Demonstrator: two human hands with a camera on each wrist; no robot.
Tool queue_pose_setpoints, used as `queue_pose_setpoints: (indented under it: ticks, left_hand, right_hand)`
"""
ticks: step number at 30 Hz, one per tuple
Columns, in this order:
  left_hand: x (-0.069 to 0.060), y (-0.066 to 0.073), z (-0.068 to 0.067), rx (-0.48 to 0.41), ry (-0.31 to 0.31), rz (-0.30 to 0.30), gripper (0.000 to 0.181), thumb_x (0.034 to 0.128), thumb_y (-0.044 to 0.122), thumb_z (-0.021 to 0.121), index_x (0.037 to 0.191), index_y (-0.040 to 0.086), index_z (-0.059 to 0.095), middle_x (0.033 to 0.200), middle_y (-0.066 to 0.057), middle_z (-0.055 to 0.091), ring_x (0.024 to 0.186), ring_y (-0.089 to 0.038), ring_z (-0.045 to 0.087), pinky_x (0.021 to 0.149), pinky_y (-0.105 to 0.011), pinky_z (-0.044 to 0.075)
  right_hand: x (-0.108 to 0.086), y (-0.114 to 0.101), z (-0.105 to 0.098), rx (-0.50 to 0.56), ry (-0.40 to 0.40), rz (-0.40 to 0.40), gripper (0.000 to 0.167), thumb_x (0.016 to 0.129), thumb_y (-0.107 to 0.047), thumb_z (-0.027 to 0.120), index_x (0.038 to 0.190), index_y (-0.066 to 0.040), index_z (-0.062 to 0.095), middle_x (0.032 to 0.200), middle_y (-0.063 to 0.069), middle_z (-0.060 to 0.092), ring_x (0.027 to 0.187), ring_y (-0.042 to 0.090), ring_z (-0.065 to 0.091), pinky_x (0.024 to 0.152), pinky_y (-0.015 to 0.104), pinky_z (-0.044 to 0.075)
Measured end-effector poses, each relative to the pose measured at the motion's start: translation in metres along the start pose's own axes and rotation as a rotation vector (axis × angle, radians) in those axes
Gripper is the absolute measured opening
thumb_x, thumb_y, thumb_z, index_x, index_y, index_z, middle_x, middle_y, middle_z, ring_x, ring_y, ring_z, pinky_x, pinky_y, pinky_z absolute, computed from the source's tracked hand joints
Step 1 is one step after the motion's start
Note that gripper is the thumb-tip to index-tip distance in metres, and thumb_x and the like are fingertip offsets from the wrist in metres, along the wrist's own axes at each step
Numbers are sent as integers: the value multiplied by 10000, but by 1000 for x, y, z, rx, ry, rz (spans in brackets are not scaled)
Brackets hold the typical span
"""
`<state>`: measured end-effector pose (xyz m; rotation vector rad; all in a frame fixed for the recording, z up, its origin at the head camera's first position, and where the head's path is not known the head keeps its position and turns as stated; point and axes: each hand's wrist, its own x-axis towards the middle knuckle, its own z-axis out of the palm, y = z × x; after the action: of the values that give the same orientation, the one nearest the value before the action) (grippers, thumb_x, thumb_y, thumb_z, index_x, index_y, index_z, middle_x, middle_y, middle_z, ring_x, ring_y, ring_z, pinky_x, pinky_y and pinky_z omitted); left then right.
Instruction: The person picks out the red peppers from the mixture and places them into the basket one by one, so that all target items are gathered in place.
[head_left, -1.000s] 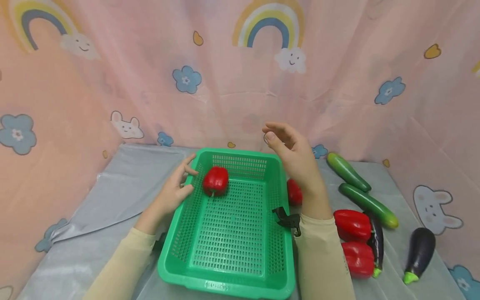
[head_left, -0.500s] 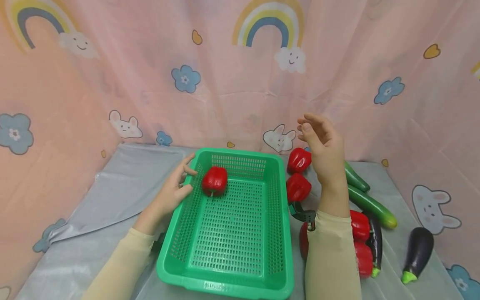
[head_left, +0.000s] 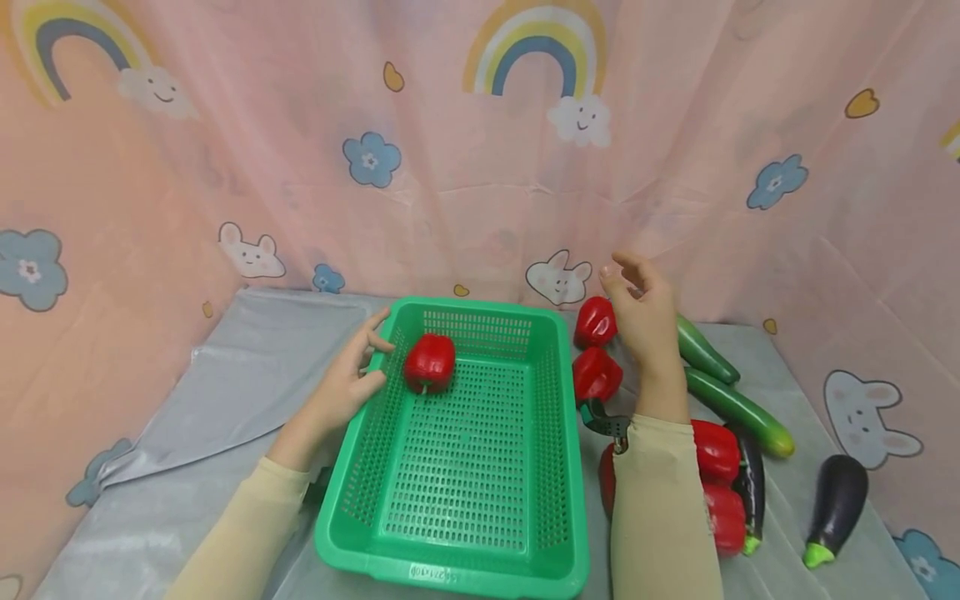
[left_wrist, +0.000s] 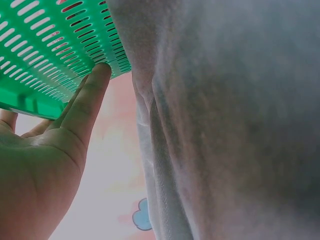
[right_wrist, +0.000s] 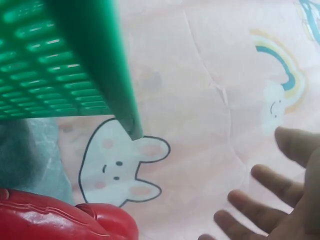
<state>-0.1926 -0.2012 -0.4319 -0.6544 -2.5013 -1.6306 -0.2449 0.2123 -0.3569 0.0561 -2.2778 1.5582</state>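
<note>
A green perforated plastic basket (head_left: 465, 450) stands before me with a red bell pepper (head_left: 430, 364) lying in its far left part. My left hand (head_left: 347, 383) rests against the basket's left side with loosely extended fingers; in the left wrist view, a fingertip (left_wrist: 101, 70) touches the perforated wall. To the right of the basket, my right hand (head_left: 647, 321) hovers in the air, its fingers relaxed and nothing between them. Close by it on the table are a red bell pepper (head_left: 596, 322) at the back and another red bell pepper (head_left: 597, 375) in front of that.
Two green cucumbers (head_left: 738, 408) lie at the right, the farther one partly behind my hand. More red bell peppers (head_left: 725, 518) lie around my right forearm, beside an eggplant (head_left: 752, 492). Another eggplant (head_left: 840, 504) lies farther right. A pink patterned curtain (head_left: 465, 217) encloses the grey-covered table (head_left: 255, 350).
My right hand has moved right, away from over the basket's edge, then dropped slightly toward the peppers, uncovering those at the back. The left hand and the basket stay as they were.
</note>
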Motion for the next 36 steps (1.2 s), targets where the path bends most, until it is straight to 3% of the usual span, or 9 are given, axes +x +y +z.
queue_pose_setpoints:
  ticks: [6,14,26,32,36]
  left_hand:
    - [0,-1,0,-4,-2,-2,258,899,-3,495,1156,14,519,1800,-114,233,1508,-636,339,1130,-843,307]
    - [-2,0,-3,-3,8,10,279,902,-17,495,1177,-20,541,1799,-155,220,1511,-666,301,1118,-864,292]
    - [-1,2,-2,-3,4,11,276,909,-22,494,1181,-20,539,1801,-152,213,1534,-634,291,1128,-851,299]
    - [1,-2,0,2,-2,-7,283,912,-4,501,1193,-4,542,1803,-116,222,1529,-636,299,1135,-834,314]
    - [0,-3,1,-1,-3,-10,274,918,-1,503,1188,-5,548,1805,-127,214,1535,-627,296,1140,-834,306]
  right_hand:
    - [0,14,-2,-112,-39,72,634,1064,-431,654,1572,-66,556,1653,185,489,1534,440,406,1208,686,370]
    - [8,30,8,-253,-160,166,711,1075,-488,611,1652,-104,454,1694,221,420,1539,501,375,1159,742,392]
    - [10,42,12,-288,-248,267,793,1032,-369,714,1705,-147,359,1644,253,429,1442,501,440,1054,676,531]
    - [12,48,11,-293,-239,256,777,990,-171,753,1681,-110,404,1630,281,442,1427,528,453,1053,713,512]
    - [13,50,10,-299,-264,281,793,985,-128,744,1691,-99,383,1625,307,431,1423,544,444,1067,718,499]
